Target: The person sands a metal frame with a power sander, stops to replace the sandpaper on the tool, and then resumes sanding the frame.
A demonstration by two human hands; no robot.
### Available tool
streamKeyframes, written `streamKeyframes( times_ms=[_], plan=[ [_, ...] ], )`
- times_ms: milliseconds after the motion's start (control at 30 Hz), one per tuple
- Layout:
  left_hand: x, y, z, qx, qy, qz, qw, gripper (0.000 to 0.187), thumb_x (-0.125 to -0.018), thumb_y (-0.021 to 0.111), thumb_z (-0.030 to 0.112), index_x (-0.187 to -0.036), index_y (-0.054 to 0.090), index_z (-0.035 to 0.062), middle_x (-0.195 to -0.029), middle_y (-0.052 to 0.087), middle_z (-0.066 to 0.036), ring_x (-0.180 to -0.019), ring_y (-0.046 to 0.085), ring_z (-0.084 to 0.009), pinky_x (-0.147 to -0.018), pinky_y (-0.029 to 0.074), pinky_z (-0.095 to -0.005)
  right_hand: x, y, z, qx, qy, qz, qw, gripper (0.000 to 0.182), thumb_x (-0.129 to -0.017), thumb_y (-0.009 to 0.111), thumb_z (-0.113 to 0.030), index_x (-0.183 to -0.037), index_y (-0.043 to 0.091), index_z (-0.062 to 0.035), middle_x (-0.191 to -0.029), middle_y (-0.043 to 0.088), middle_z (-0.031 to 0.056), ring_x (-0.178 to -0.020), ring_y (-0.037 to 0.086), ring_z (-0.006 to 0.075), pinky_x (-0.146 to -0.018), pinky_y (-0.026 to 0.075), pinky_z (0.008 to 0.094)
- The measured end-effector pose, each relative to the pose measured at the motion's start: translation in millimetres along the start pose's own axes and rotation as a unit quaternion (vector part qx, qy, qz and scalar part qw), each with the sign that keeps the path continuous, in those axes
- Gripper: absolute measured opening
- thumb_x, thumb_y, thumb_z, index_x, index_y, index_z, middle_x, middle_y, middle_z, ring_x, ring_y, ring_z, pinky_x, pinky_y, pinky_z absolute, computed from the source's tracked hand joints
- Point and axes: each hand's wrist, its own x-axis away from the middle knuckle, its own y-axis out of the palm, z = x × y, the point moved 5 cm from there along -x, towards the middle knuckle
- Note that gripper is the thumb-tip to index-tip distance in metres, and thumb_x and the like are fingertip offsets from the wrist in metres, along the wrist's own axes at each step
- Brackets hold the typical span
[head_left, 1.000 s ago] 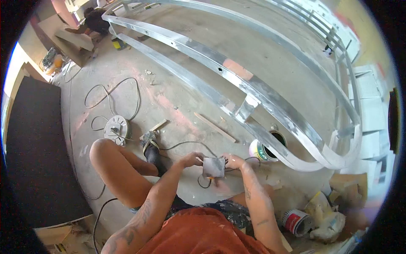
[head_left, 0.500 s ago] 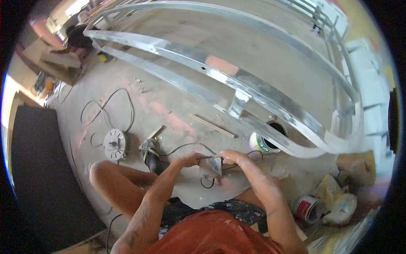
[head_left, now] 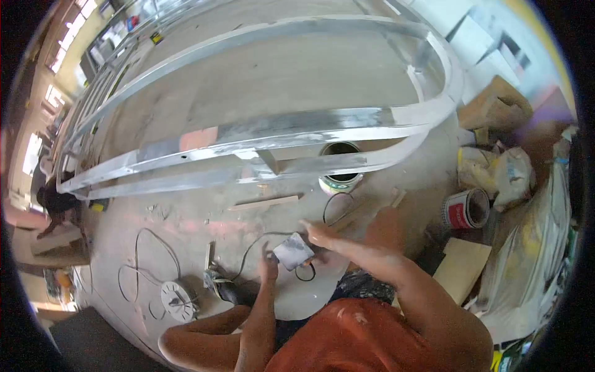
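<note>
My left hand (head_left: 269,265) is closed on the left side of a corded palm sander, whose square grey sanding pad (head_left: 293,251) is turned up toward me. Most of the sander's body is hidden beneath the pad. Just above the pad's upper right edge is my right hand (head_left: 318,234), slightly blurred, with a finger stretched out to the left. A dark cord (head_left: 246,253) runs along the floor near the sander.
A long metal frame (head_left: 285,128) with a curved end spans the floor ahead. Beneath its rail stands an open paint bucket (head_left: 339,181). Wood strips (head_left: 263,203) and a cable reel (head_left: 180,299) lie nearby. To the right are a red-labelled can (head_left: 463,209) and crumpled bags (head_left: 514,173).
The view has swung to the right. The sander has tilted so its pad sits diagonally. My right hand has come off its edge and stretched out a finger; my left still grips it.
</note>
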Motion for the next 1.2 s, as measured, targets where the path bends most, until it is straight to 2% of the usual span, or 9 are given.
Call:
streamKeyframes(
  times_ms=[67, 133, 200, 367, 467, 567, 833, 933, 1200],
  plan=[
    [21.5, 33.1, -51.1, 0.435, -0.260, 0.043, 0.861, 0.045, -0.094, 0.058, 0.006, -0.139, 0.054, 0.0032, -0.127, 0.064, -0.016, -0.114, 0.066, -0.0286, -0.095, 0.054, -0.0399, 31.8, 6.4, 24.9, -0.093, 0.103, 0.068, 0.988, 0.048, -0.088, 0.062, -0.021, -0.135, 0.061, -0.0125, -0.104, 0.071, 0.0273, -0.096, 0.070, 0.0432, -0.084, 0.055, 0.0533],
    [30.8, 34.8, -33.9, 0.405, -0.219, 0.001, 0.888, 0.045, -0.095, 0.058, 0.006, -0.139, 0.052, 0.0024, -0.130, 0.061, -0.016, -0.116, 0.064, -0.0277, -0.097, 0.053, -0.0397, 67.0, -2.4, 4.1, -0.117, -0.103, 0.021, 0.987, 0.051, -0.086, 0.067, -0.025, -0.135, 0.060, -0.0105, -0.106, 0.071, 0.0257, -0.096, 0.071, 0.0414, -0.084, 0.055, 0.0513],
    [37.3, 34.0, -13.0, 0.377, -0.183, -0.038, 0.907, 0.045, -0.095, 0.059, 0.006, -0.139, 0.051, 0.0017, -0.133, 0.058, -0.015, -0.118, 0.063, -0.0267, -0.098, 0.053, -0.0394, 72.7, 3.2, 4.3, -0.151, -0.072, 0.024, 0.986, 0.051, -0.087, 0.069, -0.029, -0.134, 0.061, -0.0098, -0.107, 0.071, 0.0248, -0.096, 0.071, 0.0404, -0.084, 0.054, 0.0502],
    [24.9, 21.9, 5.5, 0.561, -0.166, -0.004, 0.811, 0.055, -0.096, 0.063, 0.005, -0.147, 0.045, 0.0011, -0.140, 0.056, -0.013, -0.128, 0.058, -0.0292, -0.104, 0.049, -0.0386, 46.8, 18.7, 16.0, -0.192, -0.027, 0.061, 0.979, 0.054, -0.092, 0.067, -0.049, -0.128, 0.067, -0.0086, -0.111, 0.071, 0.0241, -0.099, 0.070, 0.0428, -0.086, 0.053, 0.0489],
    [20.7, 22.2, -4.5, 0.508, -0.143, -0.007, 0.850, 0.058, -0.096, 0.064, 0.004, -0.150, 0.044, 0.0008, -0.139, 0.057, -0.012, -0.128, 0.058, -0.0273, -0.106, 0.048, -0.0384, 39.9, -13.2, -10.3, -0.161, 0.103, 0.016, 0.981, 0.057, -0.094, 0.065, -0.054, -0.128, 0.067, -0.0084, -0.113, 0.071, 0.0246, -0.102, 0.068, 0.0433, -0.089, 0.052, 0.0489],
    [14.6, 15.2, 9.4, 0.335, -0.097, -0.037, 0.937, 0.055, -0.096, 0.065, 0.004, -0.146, 0.045, -0.0009, -0.134, 0.059, -0.012, -0.122, 0.061, -0.0261, -0.104, 0.048, -0.0367, 28.9, 15.4, 7.8, -0.174, 0.041, 0.026, 0.983, 0.067, -0.090, 0.068, -0.060, -0.127, 0.067, -0.0039, -0.122, 0.068, 0.0221, -0.109, 0.067, 0.0408, -0.092, 0.052, 0.0474],
    [4.9, 47.9, -29.7, 0.273, -0.110, 0.099, 0.951, 0.052, -0.102, 0.059, 0.020, -0.143, 0.037, -0.0023, -0.117, 0.064, -0.018, -0.109, 0.064, -0.0250, -0.094, 0.049, -0.0364, 15.4, 44.6, -0.2, -0.172, -0.026, 0.187, 0.967, 0.065, -0.090, 0.073, -0.049, -0.134, 0.057, -0.0047, -0.127, 0.063, 0.0191, -0.117, 0.061, 0.0379, -0.097, 0.050, 0.0444],
    [9.7, 48.9, -40.7, 0.139, -0.135, 0.113, 0.974, 0.068, -0.104, 0.056, 0.030, -0.153, 0.024, -0.0066, -0.133, 0.058, -0.032, -0.123, 0.060, -0.0392, -0.101, 0.046, -0.0448, 16.4, 48.3, -2.3, -0.184, -0.039, 0.133, 0.973, 0.059, -0.090, 0.075, -0.041, -0.131, 0.056, -0.0019, -0.132, 0.061, 0.0213, -0.124, 0.059, 0.0384, -0.103, 0.048, 0.0438],
    [7.2, 46.6, -18.0, 0.147, -0.113, 0.136, 0.973, 0.068, -0.105, 0.055, 0.032, -0.153, 0.026, -0.0077, -0.140, 0.053, -0.033, -0.129, 0.056, -0.0418, -0.106, 0.043, -0.0455, 17.6, 49.5, -7.3, -0.165, -0.086, 0.273, 0.944, 0.048, -0.096, 0.070, -0.033, -0.126, 0.059, 0.0011, -0.126, 0.063, 0.0229, -0.120, 0.061, 0.0392, -0.101, 0.049, 0.0460]
  ],
)
